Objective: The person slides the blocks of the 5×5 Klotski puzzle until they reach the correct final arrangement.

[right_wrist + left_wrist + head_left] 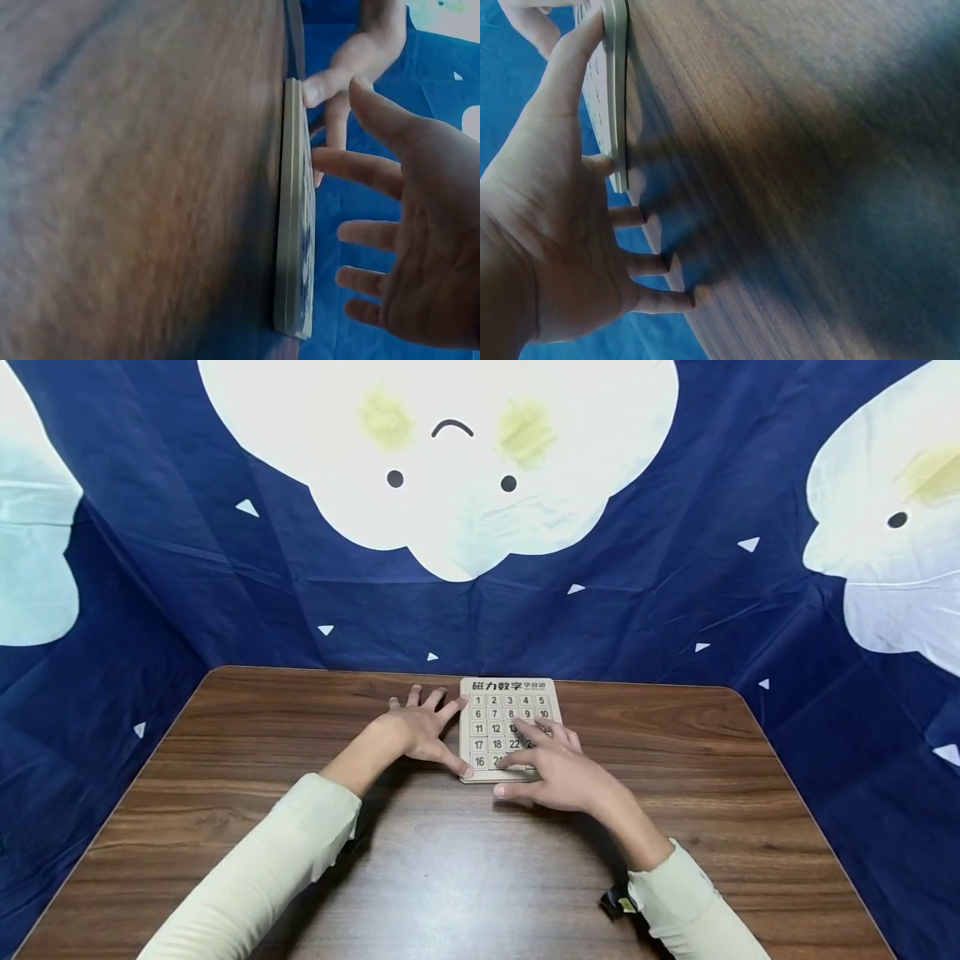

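Note:
A pale number sliding puzzle (466, 731) lies flat near the table's far edge, with rows of numbered square tiles under a dark printed heading. My left hand (418, 731) is spread at its left side. Its thumb rests on the lower left corner and its index finger touches the upper left edge. Over the lower right part is my right hand (566, 772), its index fingertip on the bottom row beside the tile 21. The other right fingers hover above the face in the right wrist view and hide several tiles from the head view.
The puzzle rests on a brown wood-grain table (442, 877). Dark blue cloth (525, 618) with white cloud prints hangs behind and at both sides. A small black device (618, 902) sits at the right cuff.

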A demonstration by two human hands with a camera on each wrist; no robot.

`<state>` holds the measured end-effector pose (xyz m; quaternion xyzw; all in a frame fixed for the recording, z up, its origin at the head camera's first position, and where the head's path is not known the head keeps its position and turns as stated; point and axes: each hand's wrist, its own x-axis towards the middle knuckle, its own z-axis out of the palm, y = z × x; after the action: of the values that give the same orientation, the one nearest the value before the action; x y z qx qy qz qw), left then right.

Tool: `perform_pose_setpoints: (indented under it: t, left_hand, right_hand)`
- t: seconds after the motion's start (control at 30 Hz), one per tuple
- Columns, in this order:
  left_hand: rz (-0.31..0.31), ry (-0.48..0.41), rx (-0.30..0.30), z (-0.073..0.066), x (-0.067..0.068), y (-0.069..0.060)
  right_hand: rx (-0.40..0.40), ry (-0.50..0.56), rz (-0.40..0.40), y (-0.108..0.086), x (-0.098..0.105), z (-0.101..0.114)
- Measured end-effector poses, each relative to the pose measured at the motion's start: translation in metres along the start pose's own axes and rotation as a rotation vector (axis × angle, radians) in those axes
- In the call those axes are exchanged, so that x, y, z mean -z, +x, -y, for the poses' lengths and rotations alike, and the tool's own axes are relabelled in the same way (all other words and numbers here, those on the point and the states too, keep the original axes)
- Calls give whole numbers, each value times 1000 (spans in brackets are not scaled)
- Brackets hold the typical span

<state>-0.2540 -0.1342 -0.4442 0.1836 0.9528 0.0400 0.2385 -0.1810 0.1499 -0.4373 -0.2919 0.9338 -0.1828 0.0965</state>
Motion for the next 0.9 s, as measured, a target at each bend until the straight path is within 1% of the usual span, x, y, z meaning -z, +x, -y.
perform_pose_setpoints:
  t: [0.13, 0.23, 0.3, 0.37, 0.5, 0.6, 0.7, 0.77, 0.83, 0.9]
  left_hand:
    - [3, 1, 2, -1, 0, 0]
    - [7, -2, 4, 0, 0, -1]
    - [10, -9, 2, 1, 0, -1]
    - [11, -16, 0, 1, 0, -2]
    - [10, -20, 2, 2, 0, -2]
    - [9, -18, 3, 2, 1, -3]
    - [9, -19, 2, 0, 1, -2]
    - [11, -18, 0, -1, 2, -1]
    - [13, -19, -2, -1, 2, 0]
    - [17, -21, -4, -2, 3, -1]
  right_hand:
    - [-60, -46, -38, -1, 0, -7]
    - [-93, -71, -10, -5, 1, -7]
    - [-84, -57, 13, -7, 2, -3]
    - [-62, -43, 10, -6, 2, 1]
    - [-35, -34, -16, 6, -3, 6]
    - [-58, -47, -2, 11, -4, 5]
    - [-110, -80, 6, 7, 1, 2]
    - [-137, -101, -9, 5, 5, 1]
    - [-137, -104, -13, 5, 5, 4]
    - [-103, -77, -5, 10, 1, 8]
